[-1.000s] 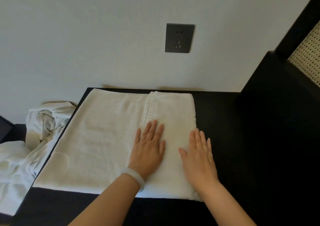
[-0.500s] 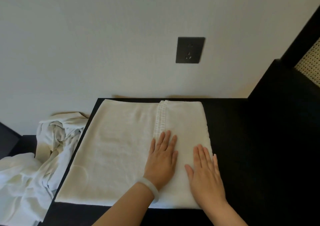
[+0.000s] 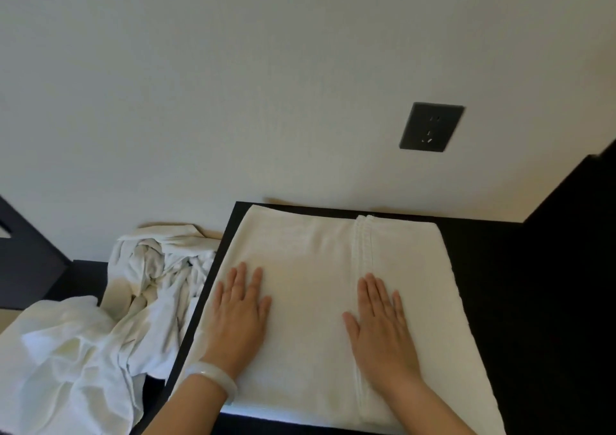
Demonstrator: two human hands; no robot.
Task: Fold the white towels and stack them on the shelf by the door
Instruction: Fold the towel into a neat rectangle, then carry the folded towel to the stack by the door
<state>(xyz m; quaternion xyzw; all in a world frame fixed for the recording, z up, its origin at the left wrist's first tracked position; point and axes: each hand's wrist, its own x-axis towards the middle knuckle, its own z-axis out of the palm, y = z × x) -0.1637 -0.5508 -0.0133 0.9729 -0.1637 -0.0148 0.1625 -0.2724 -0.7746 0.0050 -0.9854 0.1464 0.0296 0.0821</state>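
Towel: the partly folded white towel point(image 3: 310, 268) lay flat along the black tabletop's point(image 3: 500, 284) left edge, reaching its back edge.
Hem: the stitched hem point(image 3: 363, 244) of the folded-over flap ran back to front.
Left hand point(image 3: 238, 314): fingers straight and spread, palm pressing the towel's left part — likely smoothing it.
Right hand point(image 3: 383, 324): flat, fingers straight, laid across the hem — probably pinning the flap.
Waiting pile: crumpled white towels point(image 3: 110, 334) lay beyond the left edge, unfolded.

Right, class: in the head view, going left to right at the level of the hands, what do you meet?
In order: crumpled white linen → left hand → right hand → bare black tabletop. Both hands lie flat on the folded towel.
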